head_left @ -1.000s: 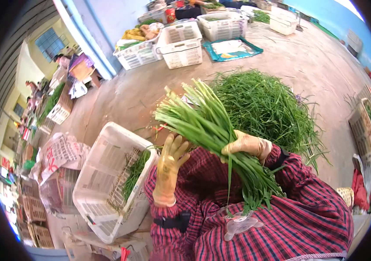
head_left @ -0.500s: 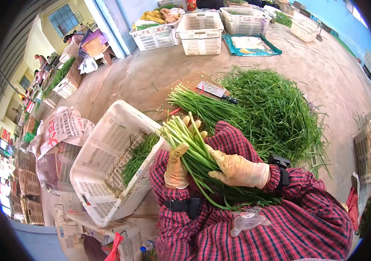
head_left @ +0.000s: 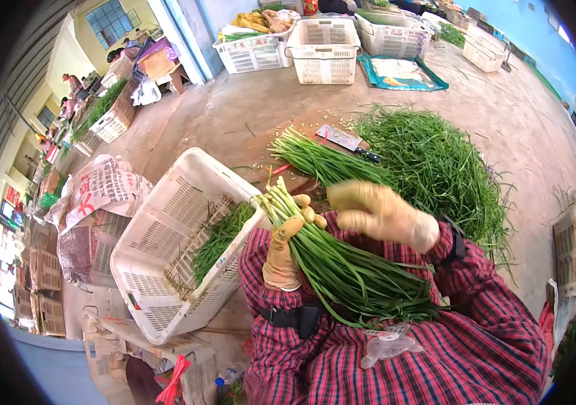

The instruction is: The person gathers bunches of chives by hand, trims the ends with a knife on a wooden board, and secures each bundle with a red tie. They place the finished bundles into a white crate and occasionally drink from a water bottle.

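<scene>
My left hand (head_left: 283,256), in a stained yellowish glove, is wrapped round the pale stem ends of a bunch of long green stalks (head_left: 349,270). The leafy ends lie across my lap. My right hand (head_left: 379,212), gloved alike and blurred by motion, is raised above the bunch, its fingers apart and nothing visible between them. Beyond it more stalks (head_left: 322,158) lie on the floor beside a cleaver (head_left: 339,137) with a black handle. A large heap of green leaves (head_left: 430,175) is to their right.
A tilted white crate (head_left: 166,236) with some greens stands at my left, by a printed sack (head_left: 109,185). White crates (head_left: 325,54) and a teal-edged sack (head_left: 406,73) are ahead. Another crate (head_left: 571,246) is at far right. People (head_left: 75,84) are in the left background.
My right hand has come off the bunch and moved up, while my left hand still holds the stem ends. The leaves now spread more openly over my lap. The view has shifted slightly.
</scene>
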Demonstrator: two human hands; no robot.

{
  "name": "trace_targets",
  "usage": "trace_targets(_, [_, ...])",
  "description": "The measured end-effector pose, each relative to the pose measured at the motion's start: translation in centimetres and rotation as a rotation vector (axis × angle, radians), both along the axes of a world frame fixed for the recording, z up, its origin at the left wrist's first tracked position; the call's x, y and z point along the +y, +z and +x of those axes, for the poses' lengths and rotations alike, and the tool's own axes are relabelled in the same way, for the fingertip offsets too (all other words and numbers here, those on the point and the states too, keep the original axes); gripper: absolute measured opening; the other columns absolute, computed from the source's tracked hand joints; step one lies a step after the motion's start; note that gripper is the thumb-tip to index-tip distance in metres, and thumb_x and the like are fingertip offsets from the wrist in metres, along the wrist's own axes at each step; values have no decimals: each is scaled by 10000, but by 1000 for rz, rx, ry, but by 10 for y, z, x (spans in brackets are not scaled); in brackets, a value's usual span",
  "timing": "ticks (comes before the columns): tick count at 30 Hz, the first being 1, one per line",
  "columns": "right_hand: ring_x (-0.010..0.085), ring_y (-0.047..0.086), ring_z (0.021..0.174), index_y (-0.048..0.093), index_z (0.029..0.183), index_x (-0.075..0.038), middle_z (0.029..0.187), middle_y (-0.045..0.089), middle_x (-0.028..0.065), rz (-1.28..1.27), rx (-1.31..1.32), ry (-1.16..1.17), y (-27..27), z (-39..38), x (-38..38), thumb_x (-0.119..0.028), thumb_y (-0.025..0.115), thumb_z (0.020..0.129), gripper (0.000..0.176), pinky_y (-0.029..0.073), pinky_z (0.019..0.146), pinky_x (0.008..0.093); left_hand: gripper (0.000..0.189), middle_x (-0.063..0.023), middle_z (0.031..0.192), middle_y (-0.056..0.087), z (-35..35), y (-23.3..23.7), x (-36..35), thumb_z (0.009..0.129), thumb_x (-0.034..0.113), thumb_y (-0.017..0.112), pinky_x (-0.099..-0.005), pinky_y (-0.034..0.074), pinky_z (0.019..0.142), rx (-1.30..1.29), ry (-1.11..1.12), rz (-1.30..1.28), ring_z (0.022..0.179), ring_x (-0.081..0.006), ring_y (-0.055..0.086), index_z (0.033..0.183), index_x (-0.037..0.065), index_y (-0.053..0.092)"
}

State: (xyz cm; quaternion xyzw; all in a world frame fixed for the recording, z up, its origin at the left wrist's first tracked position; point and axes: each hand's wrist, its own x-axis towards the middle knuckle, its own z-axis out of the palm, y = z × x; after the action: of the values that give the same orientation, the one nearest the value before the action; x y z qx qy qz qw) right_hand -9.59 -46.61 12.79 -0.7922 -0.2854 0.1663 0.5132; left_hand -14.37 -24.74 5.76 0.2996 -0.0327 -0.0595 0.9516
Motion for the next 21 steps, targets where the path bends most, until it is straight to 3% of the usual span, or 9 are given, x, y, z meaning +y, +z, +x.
trace_targets(2, [368, 602, 1269, 571, 1387, -38, 1388, 606, 212, 27, -661, -61, 8, 27, 21, -466, 786, 856, 716, 486, 1079, 448, 380, -37, 977, 659, 1, 6, -3, 908, 195, 734, -391, 598, 799, -4, -28, -11, 933, -233, 665, 1233, 52, 598])
trace_targets(5, [424, 523, 1333, 542, 1440, -86, 1490, 517, 204, 15, -883, 196, 36, 32, 68, -352, 785, 827, 711, 450, 1096, 521, 460, -83, 1088, 686, 12, -19, -8, 903, 218, 794, -347, 611, 791, -249, 147, 564, 928, -207, 699, 1273, 37, 590])
trace_targets(7, [374, 663, 1093, 645, 1242, -89, 1219, 679, 141, -98, -998, 290, 4, 53, 96, -262, 726, 833, 451, 543, 929, 491, 330, -104, 1007, 712, 9, -10, -14, 920, 164, 766, -336, 596, 751, -191, 91, 571, 866, -210, 711, 1187, 23, 631])
trace_targets(12, [298, 718, 889, 655, 1253, -45, 1043, 712, 120, -347, -914, 541, -10, 114, 105, -138, 650, 891, 374, 599, 767, 377, 309, -103, 970, 709, 9, -10, -28, 922, 144, 759, -331, 578, 715, 38, -114, 368, 794, -203, 693, 1180, 25, 639])
trace_targets(15, [289, 723, 898, 664, 1255, -47, 1091, 721, 116, 47, 75, 143, 21, 108, 81, -200, 586, 1017, 294, 604, 813, 378, 447, -60, 997, 681, 12, -15, -25, 915, 222, 780, -326, 589, 733, -63, -156, 305, 852, -193, 696, 1280, 45, 592])
trace_targets(16, [289, 723, 898, 664, 1255, -47, 1091, 721, 116, 46, 72, 149, 11, 101, 78, -200, 586, 1017, 294, 604, 813, 378, 460, -65, 1046, 684, 14, -19, -22, 913, 235, 771, -328, 587, 773, -95, -183, 277, 879, -197, 695, 1296, 56, 590])
trace_targets(18, [299, 717, 998, 661, 1301, -56, 1159, 724, 120, 92, -786, 504, -20, 84, 76, -274, 537, 1066, 344, 585, 889, 381, 473, -70, 1095, 688, 28, -60, -12, 910, 248, 763, -330, 584, 812, -128, -208, 246, 906, -201, 695, 1311, 67, 588])
trace_targets(19, [310, 692, 1107, 650, 1344, -62, 1217, 716, 133, -174, -585, 511, -5, 58, 72, -339, 537, 1067, 407, 554, 974, 390, 472, -70, 1097, 694, 44, -117, -5, 911, 253, 748, -325, 570, 862, -212, -16, 666, 946, -197, 691, 1313, 62, 590])
trace_targets(21, [271, 702, 1088, 599, 1415, -90, 1241, 713, 135, 37, -426, 428, -17, 58, 69, -341, 577, 1061, 435, 543, 982, 387, 424, -64, 1060, 691, 34, -81, 4, 926, 276, 713, -320, 544, 904, -228, 22, 810, 964, -184, 672, 1273, 59, 603])
